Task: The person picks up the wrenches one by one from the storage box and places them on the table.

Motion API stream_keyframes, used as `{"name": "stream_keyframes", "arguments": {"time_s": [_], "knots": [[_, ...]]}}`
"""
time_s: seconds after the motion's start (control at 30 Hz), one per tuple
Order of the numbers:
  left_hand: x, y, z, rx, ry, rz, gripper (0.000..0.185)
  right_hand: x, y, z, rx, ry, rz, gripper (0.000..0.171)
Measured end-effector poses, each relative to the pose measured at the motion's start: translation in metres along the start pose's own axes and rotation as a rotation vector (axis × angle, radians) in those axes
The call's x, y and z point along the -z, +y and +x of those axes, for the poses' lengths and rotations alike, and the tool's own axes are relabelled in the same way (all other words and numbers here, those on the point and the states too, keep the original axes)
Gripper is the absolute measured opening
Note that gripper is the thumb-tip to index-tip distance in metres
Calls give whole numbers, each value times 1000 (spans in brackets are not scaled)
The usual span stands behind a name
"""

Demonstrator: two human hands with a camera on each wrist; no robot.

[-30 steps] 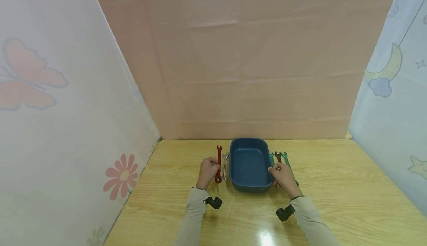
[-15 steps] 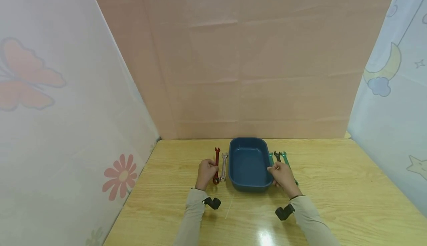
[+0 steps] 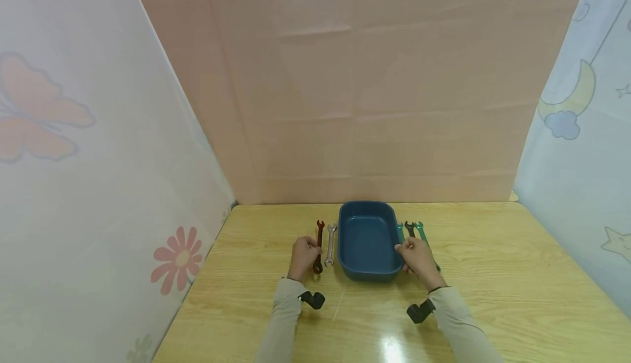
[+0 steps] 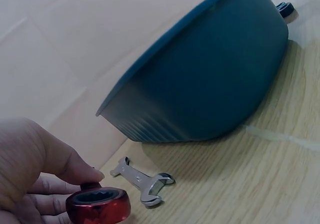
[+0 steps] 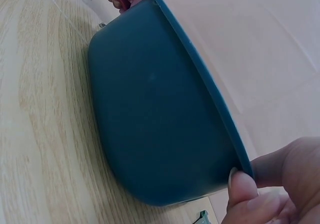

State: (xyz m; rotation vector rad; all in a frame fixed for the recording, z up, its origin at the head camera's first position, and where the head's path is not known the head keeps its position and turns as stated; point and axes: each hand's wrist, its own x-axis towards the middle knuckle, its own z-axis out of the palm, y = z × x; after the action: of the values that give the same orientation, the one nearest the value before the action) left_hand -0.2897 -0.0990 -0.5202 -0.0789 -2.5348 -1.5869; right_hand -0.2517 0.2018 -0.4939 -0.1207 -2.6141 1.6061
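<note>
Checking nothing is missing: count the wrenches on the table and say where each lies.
5. Left of the dark blue plastic tub: a red wrench pinched by the left hand, and a silver wrench. Right of it: a green wrench, a black wrench, another green wrench, partly hidden by the right hand.

My left hand [image 4: 30, 179] cut off by lower left corner of left wrist view; red wrench [image 4: 98, 207] shows ring end only, handle hidden. My right hand [image 5: 277, 189] cut by lower right corner of right wrist view. Green wrenches [image 3: 421, 234] in head view partly under that hand, count too small to tell.
</note>
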Motion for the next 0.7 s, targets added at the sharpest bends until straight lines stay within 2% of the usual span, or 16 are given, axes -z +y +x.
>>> {"name": "stream_keyframes", "arguments": {"time_s": [0.23, 0.7], "knots": [[-2, -6, 3, 21, 14, 26, 6, 0, -3, -1, -13, -5, 2, 24], [-7, -17, 4, -25, 47, 108, 10, 0, -2, -1, -19, -8, -3, 23]]}}
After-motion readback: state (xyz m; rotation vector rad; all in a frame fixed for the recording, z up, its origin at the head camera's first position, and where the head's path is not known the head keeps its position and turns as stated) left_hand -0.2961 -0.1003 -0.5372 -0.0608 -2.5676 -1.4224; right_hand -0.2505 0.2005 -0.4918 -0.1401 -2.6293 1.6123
